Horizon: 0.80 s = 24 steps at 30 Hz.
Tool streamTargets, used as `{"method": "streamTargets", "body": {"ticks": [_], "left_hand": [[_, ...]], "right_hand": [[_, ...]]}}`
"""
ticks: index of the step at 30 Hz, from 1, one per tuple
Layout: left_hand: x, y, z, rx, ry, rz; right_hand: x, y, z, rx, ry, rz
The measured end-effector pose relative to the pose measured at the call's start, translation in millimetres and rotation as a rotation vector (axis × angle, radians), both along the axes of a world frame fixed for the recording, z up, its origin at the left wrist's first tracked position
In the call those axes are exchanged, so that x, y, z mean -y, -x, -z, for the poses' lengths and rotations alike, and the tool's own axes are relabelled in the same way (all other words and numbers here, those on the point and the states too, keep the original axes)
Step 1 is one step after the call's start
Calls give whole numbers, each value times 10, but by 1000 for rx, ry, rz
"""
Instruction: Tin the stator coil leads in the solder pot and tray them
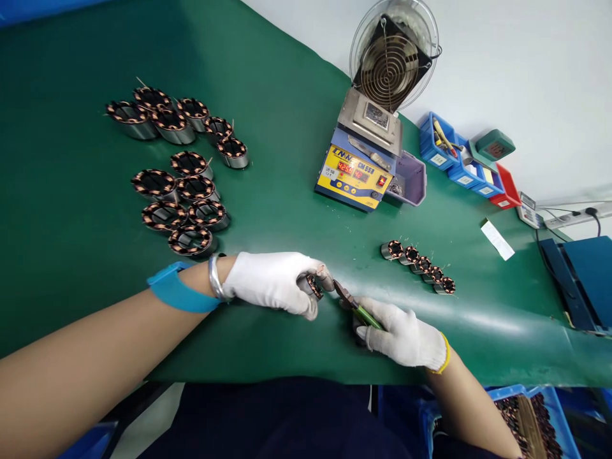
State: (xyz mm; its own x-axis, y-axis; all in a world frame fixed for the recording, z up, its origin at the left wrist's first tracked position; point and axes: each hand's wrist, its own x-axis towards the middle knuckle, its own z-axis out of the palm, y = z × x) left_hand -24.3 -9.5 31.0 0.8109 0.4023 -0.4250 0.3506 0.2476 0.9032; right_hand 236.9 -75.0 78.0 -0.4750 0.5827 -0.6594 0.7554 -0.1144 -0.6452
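My left hand (275,280), in a white glove, pinches a small copper-wound stator (314,285) just above the green mat (296,210). My right hand (404,335), also gloved, grips small cutters with green handles (356,307). The cutter tip touches the stator held by the left hand. A blue band and a metal bangle sit on my left wrist.
Several large wound stators (182,159) lie at the left. A row of small stators (418,264) lies to the right. A solder pot station with a fan (370,146) stands at the back, blue and red bins (466,166) beside it. A blue crate (530,421) of parts sits below the table edge.
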Motion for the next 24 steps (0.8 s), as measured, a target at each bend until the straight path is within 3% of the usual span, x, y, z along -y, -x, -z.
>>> {"method": "streamTargets", "body": {"ticks": [5,10,24], "left_hand": [[6,-10,-45,-45,-24,51],[22,-23,-82,-93,-79,83],[77,-76,-136,-224,-125,103]], "right_hand": [[-13,-80,64,-115,125,104],[-35,-76,86,-140,223,106],[-62,-34,66,-108,183,51]]}}
